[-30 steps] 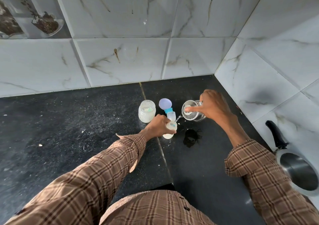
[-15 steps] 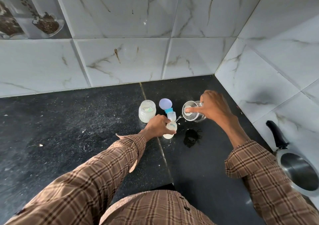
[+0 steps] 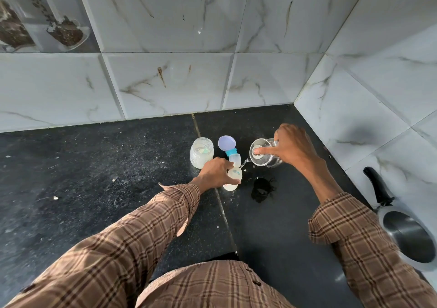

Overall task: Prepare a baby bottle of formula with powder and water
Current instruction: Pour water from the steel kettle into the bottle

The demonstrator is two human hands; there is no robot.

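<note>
Water stage | we steady baby bottle [image 3: 233, 177] in left hand [image 3: 214, 170] | right hand [image 3: 292, 145] grips tilted glass pitcher [image 3: 263, 153], pouring | capping, shaking left

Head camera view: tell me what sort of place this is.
Most likely a home kitchen: a dark stone counter in a corner of marble-look wall tiles, with a steel pot at the right edge.

Single head-worn wide-angle view — looking forward and steeply down onto the black counter [image 3: 71, 177]; tiled corner beyond it; both sleeves entering from below.
</note>
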